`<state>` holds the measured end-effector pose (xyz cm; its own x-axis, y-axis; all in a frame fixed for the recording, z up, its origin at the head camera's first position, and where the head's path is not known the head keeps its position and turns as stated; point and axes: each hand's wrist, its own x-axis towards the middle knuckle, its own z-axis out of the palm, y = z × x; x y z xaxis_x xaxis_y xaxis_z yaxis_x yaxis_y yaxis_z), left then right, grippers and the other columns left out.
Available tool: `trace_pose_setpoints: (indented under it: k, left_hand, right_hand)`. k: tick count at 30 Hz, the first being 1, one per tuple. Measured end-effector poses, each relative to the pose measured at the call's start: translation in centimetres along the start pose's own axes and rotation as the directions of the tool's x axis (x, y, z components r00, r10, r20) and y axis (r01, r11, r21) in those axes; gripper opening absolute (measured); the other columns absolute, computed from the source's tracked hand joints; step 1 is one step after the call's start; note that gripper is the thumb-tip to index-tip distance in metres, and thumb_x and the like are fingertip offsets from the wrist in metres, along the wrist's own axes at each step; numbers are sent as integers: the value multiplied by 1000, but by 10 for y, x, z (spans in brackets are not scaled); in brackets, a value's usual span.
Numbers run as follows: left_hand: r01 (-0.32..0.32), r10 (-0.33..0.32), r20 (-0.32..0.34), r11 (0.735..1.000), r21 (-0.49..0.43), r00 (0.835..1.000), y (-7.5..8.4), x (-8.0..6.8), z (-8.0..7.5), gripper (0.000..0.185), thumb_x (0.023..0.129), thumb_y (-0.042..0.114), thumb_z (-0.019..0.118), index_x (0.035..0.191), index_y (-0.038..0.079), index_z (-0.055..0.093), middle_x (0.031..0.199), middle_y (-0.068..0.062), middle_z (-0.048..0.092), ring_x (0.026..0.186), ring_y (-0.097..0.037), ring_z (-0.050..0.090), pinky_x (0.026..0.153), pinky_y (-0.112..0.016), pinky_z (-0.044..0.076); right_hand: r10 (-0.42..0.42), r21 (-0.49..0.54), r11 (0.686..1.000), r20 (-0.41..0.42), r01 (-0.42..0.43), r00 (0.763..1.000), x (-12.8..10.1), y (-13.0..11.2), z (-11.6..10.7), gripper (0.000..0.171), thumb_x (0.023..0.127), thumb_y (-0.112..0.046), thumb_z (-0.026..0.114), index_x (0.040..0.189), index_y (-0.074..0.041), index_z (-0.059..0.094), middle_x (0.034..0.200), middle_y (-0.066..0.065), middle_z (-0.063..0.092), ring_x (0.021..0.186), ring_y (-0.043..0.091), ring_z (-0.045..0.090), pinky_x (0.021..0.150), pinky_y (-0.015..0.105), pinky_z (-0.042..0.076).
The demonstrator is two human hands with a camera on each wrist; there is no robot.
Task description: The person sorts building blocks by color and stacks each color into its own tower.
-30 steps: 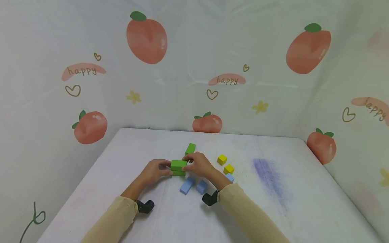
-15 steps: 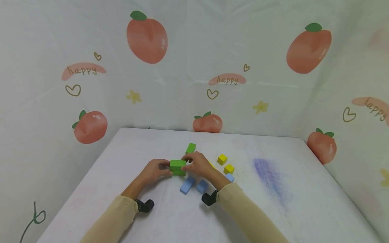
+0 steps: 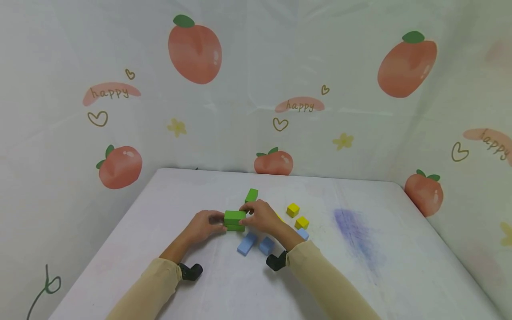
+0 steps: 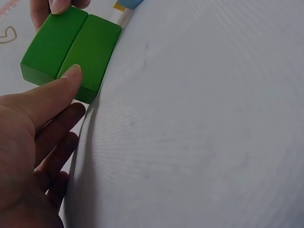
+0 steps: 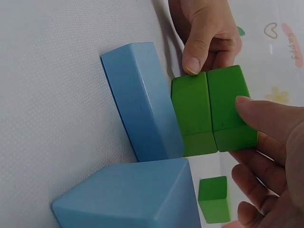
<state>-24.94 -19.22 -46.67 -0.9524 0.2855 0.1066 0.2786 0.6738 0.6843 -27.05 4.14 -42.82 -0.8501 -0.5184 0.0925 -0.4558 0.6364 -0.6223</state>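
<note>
Two green rectangular blocks lie one on the other near the middle of the table, their long sides lined up. My left hand [image 3: 202, 227] holds the left end of the lower green block [image 4: 95, 47], the thumb pressed on its near face. From the right, my right hand [image 3: 262, 216] grips the upper green block [image 3: 234, 218], its thumb on the near face and its fingers behind. In the right wrist view the upper block sits flush against the lower one. Close in front of the stack lies a long blue block [image 5: 142, 102].
A shorter blue block [image 3: 266, 246] lies near the right wrist, another blue block [image 3: 302, 234] farther right. Two yellow cubes [image 3: 293, 210] stand on the right, and a bit of yellow shows behind my right hand. Another green block [image 3: 251, 195] lies behind the stack.
The upper green block has shifted very slightly left over the lower one, together with my right hand. A bit of yellow has come into view behind that hand. My left hand stays in place.
</note>
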Motion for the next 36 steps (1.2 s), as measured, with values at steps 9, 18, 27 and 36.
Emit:
trace_pose_setpoints:
  k: [9, 18, 27, 36]
  left_hand:
    - [-21, 21, -5, 1000, -5, 1000, -1, -1, 0, 38, 81, 21, 80, 115, 8, 70, 107, 0, 70, 113, -29, 58, 103, -50, 34]
    - [0, 0, -6, 1000, -20, 1000, -2, -1, 2, 38, 81, 21, 79, 115, 8, 70, 107, 0, 70, 114, -28, 57, 103, -51, 34]
    - [32, -32, -2, 999, -14, 999, 1, -3, 1, 39, 81, 22, 79, 116, 8, 70, 109, -1, 69, 117, -30, 55, 104, -52, 33]
    - [72, -72, 9, 997, -21, 997, 5, -3, 0, 41, 80, 21, 80, 118, 9, 69, 112, 0, 68, 119, -28, 54, 105, -49, 33]
  right_hand:
    - [-7, -10, 1000, -1, 7, 1000, 0, -1, -1, 31, 82, -22, 79, 110, -12, 72, 96, -6, 63, 92, 15, 53, 78, 29, 46]
    - [5, -21, 1000, 9, -5, 1000, 0, -3, -2, 32, 82, -23, 80, 111, -12, 72, 96, -6, 63, 93, 15, 53, 78, 29, 46]
    - [-65, 26, 998, 9, 65, 998, 2, -1, -14, 45, 83, -24, 79, 121, -4, 67, 108, 5, 69, 100, 23, 58, 86, 34, 47]
    - [-34, 56, 998, -49, 36, 998, 5, 3, -36, 41, 85, -21, 76, 120, -4, 65, 111, 12, 67, 107, 35, 56, 88, 39, 46]
